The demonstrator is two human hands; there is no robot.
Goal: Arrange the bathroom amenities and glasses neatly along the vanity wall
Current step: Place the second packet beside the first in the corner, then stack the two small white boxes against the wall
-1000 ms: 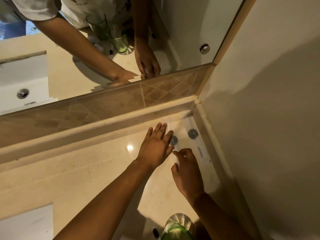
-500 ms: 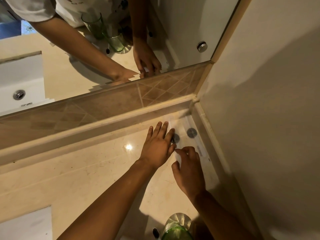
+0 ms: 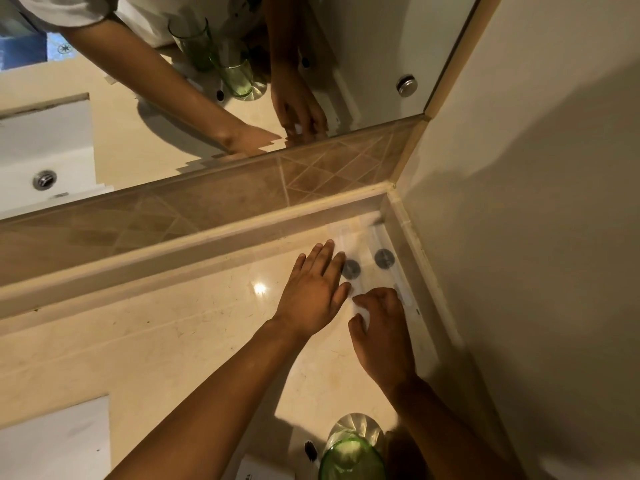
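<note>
Lining up the flat white sachets in the corner right now, where counter (image 3: 166, 341) meets side wall (image 3: 519, 237). Two long packets (image 3: 384, 259) lying side by side, each with a dark round logo, running out from the back ledge (image 3: 173, 251) and snug against the side wall's curb. Left hand (image 3: 313, 289) flat, fingers straight, resting against the left edge of the inner packet, like squaring it up. Right hand (image 3: 382, 327) curled, fingertips down on the packets' near end; looks like a light pinch or nudge, but can't tell for sure whether anything's actually gripped. Green glass (image 3: 351, 457) sitting on a shiny coaster at the bottom of the view, near the right forearm, well apart from the packets and not yet along the wall. Small dark item and a white box beside it, too cut off to identify. Probably next: finish straightening the packets, then bring the glass up next to them, lifting clear of that forearm so nothing tips. Mirror (image 3: 207, 98) shows a second glass too.
</note>
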